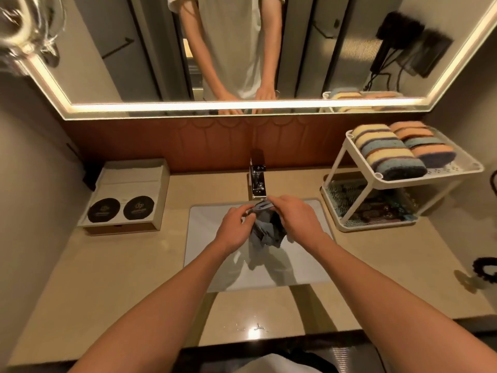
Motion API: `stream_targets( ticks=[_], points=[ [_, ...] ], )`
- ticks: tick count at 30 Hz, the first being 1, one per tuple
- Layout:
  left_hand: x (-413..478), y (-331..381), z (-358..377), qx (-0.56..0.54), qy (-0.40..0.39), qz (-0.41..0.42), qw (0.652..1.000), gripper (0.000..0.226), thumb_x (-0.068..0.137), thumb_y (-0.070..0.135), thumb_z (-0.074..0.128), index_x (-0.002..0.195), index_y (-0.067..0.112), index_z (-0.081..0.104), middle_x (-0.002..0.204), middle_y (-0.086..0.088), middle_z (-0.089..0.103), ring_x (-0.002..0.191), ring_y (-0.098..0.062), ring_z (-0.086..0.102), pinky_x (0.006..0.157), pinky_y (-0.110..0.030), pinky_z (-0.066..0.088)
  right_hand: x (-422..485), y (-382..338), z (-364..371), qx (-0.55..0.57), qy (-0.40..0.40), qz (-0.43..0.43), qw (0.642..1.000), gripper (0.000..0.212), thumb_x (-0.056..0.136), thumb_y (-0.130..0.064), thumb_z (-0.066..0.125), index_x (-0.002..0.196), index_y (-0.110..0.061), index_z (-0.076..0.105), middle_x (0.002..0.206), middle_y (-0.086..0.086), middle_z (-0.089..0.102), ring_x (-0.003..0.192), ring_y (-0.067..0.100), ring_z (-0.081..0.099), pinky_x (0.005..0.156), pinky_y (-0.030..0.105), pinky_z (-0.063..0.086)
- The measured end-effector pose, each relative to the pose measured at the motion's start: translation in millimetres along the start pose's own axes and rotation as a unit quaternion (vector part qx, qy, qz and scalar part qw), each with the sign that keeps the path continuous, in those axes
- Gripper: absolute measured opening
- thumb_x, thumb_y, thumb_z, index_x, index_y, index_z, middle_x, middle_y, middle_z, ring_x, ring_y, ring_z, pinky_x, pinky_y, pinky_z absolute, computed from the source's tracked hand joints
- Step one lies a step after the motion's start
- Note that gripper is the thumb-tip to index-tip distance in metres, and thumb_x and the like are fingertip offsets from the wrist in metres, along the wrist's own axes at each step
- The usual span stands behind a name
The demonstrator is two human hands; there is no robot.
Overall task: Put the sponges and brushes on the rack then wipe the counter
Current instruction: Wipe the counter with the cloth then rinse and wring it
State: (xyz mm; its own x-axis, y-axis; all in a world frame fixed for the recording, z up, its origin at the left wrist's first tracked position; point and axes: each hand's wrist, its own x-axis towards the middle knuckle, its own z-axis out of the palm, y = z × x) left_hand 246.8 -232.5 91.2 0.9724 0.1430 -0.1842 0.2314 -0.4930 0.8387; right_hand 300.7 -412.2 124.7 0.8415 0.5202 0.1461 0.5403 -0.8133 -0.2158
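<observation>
Both my hands hold a grey cloth (266,232) over the white sink (209,254), just below the chrome tap (257,181). My left hand (234,229) pinches the cloth's left edge. My right hand (294,220) grips its top, and the cloth hangs bunched between them. At the right stands a white two-tier rack (403,181). Several striped sponges (390,150) lie in two rows on its top shelf. On the lower shelf lie dark brushes (373,205), hard to make out.
A beige counter (113,278) surrounds the sink. A wooden box (126,197) with two black round lids and white towels stands at the left. A black scrunchie (485,269) lies at the right edge. A lit mirror (242,49) hangs above.
</observation>
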Motion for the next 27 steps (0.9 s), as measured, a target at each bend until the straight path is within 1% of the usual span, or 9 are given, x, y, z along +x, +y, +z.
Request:
stream_targets(
  ticks=[5,9,11,13,16,19,21,24,27],
  points=[
    [-1,8,-9,-0.028,-0.016,-0.016,0.999,0.045,0.102,0.031,0.056,0.146,0.028,0.048,0.142,-0.005,0.049,0.123,-0.021,0.052,0.103,-0.037,0.047,6,-5,-13,0.040,0.023,0.004,0.999,0.042,0.101,-0.017,0.049,0.143,-0.024,0.054,0.128,0.002,0.067,0.115,0.024,0.061,0.089,0.039,0.054],
    [-1,15,-11,-0.038,-0.046,0.010,0.998,0.048,0.100,0.025,0.059,0.147,0.028,0.046,0.147,-0.001,0.044,0.132,-0.020,0.045,0.107,-0.035,0.042,16,-7,-25,0.026,0.036,-0.026,0.999,0.043,0.101,-0.019,0.052,0.143,-0.028,0.054,0.127,0.000,0.068,0.113,0.022,0.063,0.085,0.033,0.050],
    [-1,21,-11,-0.060,-0.064,0.019,0.996,0.046,0.100,0.023,0.060,0.145,0.027,0.049,0.142,0.001,0.050,0.127,-0.016,0.049,0.098,-0.029,0.044,17,-10,-33,0.041,0.055,-0.039,0.997,0.043,0.100,-0.017,0.055,0.143,-0.024,0.055,0.124,0.003,0.071,0.110,0.023,0.065,0.084,0.033,0.050],
    [-1,27,-12,-0.101,-0.085,0.005,0.991,0.039,0.100,0.026,0.057,0.139,0.028,0.052,0.130,0.001,0.059,0.111,-0.014,0.060,0.087,-0.028,0.051,20,-11,-37,0.045,0.055,-0.052,0.996,0.042,0.101,-0.018,0.056,0.142,-0.022,0.055,0.118,0.004,0.073,0.106,0.025,0.067,0.081,0.035,0.051],
    [1,30,-13,-0.108,-0.094,-0.014,0.990,0.033,0.101,0.038,0.055,0.133,0.030,0.054,0.113,0.001,0.063,0.101,-0.015,0.064,0.091,-0.039,0.056,22,-11,-42,0.006,0.018,-0.070,0.997,0.040,0.102,-0.022,0.051,0.142,-0.023,0.055,0.115,0.005,0.074,0.104,0.029,0.068,0.078,0.038,0.051],
    [6,28,-12,0.000,-0.042,0.041,0.998,0.033,0.098,0.046,0.056,0.128,0.032,0.059,0.111,0.007,0.060,0.099,-0.016,0.062,0.091,-0.044,0.055,20,-12,-48,-0.024,0.020,-0.081,0.996,0.039,0.102,-0.023,0.051,0.140,-0.025,0.057,0.115,0.005,0.073,0.103,0.028,0.067,0.080,0.039,0.053],
    [9,31,-13,0.040,0.009,0.063,0.997,0.021,0.096,0.043,0.060,0.111,0.030,0.064,0.107,0.009,0.057,0.092,-0.013,0.059,0.086,-0.042,0.054,19,-12,-49,-0.009,0.020,-0.074,0.997,0.031,0.101,-0.025,0.053,0.131,-0.026,0.062,0.111,0.003,0.073,0.101,0.026,0.067,0.080,0.039,0.054],
    [11,42,-15,-0.006,0.068,0.056,0.996,0.010,0.093,0.032,0.067,0.089,0.023,0.065,0.096,0.006,0.060,0.088,-0.011,0.058,0.080,-0.035,0.051,23,-8,-47,0.080,0.019,0.001,0.997,0.021,0.102,-0.029,0.051,0.114,-0.027,0.068,0.104,-0.001,0.074,0.096,0.022,0.066,0.080,0.040,0.054],
    [13,49,-15,-0.092,0.112,0.006,0.989,0.016,0.093,0.025,0.068,0.079,0.020,0.063,0.083,-0.002,0.068,0.081,-0.020,0.066,0.075,-0.043,0.057,27,-8,-45,0.173,0.020,0.064,0.983,0.022,0.104,-0.029,0.049,0.103,-0.026,0.070,0.095,-0.005,0.071,0.088,0.015,0.062,0.077,0.035,0.052]
  ],
)
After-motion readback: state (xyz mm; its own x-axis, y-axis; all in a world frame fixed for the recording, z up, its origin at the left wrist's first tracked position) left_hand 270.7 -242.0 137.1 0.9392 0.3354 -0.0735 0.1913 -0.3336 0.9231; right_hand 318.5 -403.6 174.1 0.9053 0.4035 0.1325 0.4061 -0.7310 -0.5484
